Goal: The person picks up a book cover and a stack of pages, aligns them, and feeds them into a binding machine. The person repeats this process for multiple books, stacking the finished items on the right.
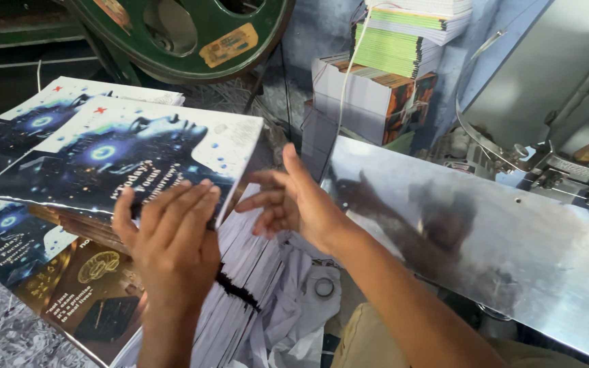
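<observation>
My left hand (172, 238) lies flat with its fingers spread on the near edge of a stack of notebooks (121, 153) whose top cover is dark blue and white with a glowing face picture. My right hand (291, 201) hovers open just to the right of that stack, fingers pointing left toward its edge, holding nothing. Under the hands lies a slanted stack of white page blocks (240, 272) with a black mark on the edges.
More of the same covers lie at the left (15, 129) and lower left (56, 272). A shiny metal machine table (499, 232) fills the right. Stacked green and orange books (390, 61) stand behind. A green wheel (178, 34) is at the top. Paper scraps (301, 320) lie below.
</observation>
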